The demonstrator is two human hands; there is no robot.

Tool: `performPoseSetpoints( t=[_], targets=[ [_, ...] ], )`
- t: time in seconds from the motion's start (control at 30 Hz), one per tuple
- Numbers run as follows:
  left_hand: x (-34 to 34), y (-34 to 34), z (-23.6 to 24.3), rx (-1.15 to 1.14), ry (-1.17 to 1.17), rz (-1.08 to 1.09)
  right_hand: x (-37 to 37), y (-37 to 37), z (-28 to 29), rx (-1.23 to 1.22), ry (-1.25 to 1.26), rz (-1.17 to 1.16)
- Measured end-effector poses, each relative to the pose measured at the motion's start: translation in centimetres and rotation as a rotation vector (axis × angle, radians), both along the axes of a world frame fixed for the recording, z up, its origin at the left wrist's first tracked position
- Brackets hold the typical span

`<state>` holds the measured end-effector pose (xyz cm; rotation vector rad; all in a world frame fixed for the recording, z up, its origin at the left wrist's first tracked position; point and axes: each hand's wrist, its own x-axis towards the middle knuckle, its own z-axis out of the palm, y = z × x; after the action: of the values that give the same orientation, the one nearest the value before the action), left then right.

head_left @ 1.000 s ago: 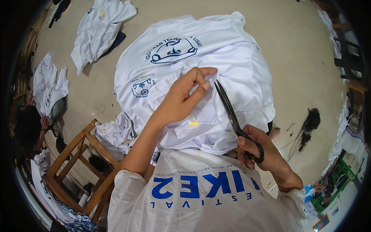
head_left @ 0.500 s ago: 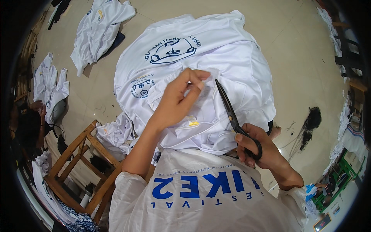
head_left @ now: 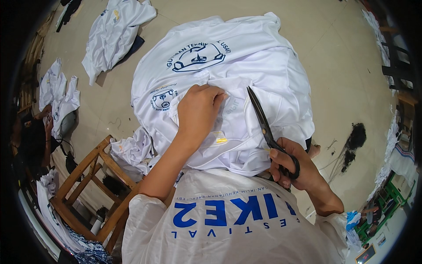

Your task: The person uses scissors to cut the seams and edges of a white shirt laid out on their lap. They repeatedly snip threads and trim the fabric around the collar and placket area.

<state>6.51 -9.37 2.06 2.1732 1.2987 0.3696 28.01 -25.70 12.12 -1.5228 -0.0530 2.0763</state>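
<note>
A white shirt [head_left: 263, 70] with dark blue prints is heaped in front of me, partly over my lap. Its collar area faces me, with a small white and yellow label [head_left: 220, 137] inside. My left hand [head_left: 198, 105] is closed, thumb and fingertips pinching the shirt's fabric near the middle of the heap. In my right hand [head_left: 293, 163] is a pair of black scissors [head_left: 262, 119], with fingers through the handle loops. The blades look closed and point up and away from me, over the fabric. The pinched edge is partly hidden behind my left fingers.
A wooden stool frame [head_left: 94, 185] stands at the left beside a crumpled white garment [head_left: 132, 152]. Another white shirt [head_left: 115, 42] lies on the floor at the far left. Black thread scraps [head_left: 352, 145] lie on the right. A person [head_left: 37, 136] handles garments at the left edge.
My left hand has drawn back slightly left, and its fingers, spread before, are now curled on the fabric. The scissors in my right hand have barely moved.
</note>
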Motion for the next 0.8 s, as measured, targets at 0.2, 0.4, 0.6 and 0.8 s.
performPoseSetpoints(
  t=[0.2, 0.4, 0.6, 0.8],
  targets=[
    [1.3, 0.0, -0.8, -0.033, 0.031, 0.037, 0.0, -0.3, -0.3, 0.006, -0.007, -0.014],
    [1.8, 0.0, -1.9, -0.055, -0.01, 0.077, 0.0, -0.4, -0.4, 0.024, -0.023, -0.01],
    [-0.1, 0.4, -0.3, -0.334, -0.212, 0.11, 0.2, -0.5, -0.5, 0.033, -0.007, -0.018],
    [-2.0, -0.5, -0.8, -0.672, -0.611, 0.235, 0.3, 0.0, -0.1, 0.051, -0.039, 0.085]
  ],
)
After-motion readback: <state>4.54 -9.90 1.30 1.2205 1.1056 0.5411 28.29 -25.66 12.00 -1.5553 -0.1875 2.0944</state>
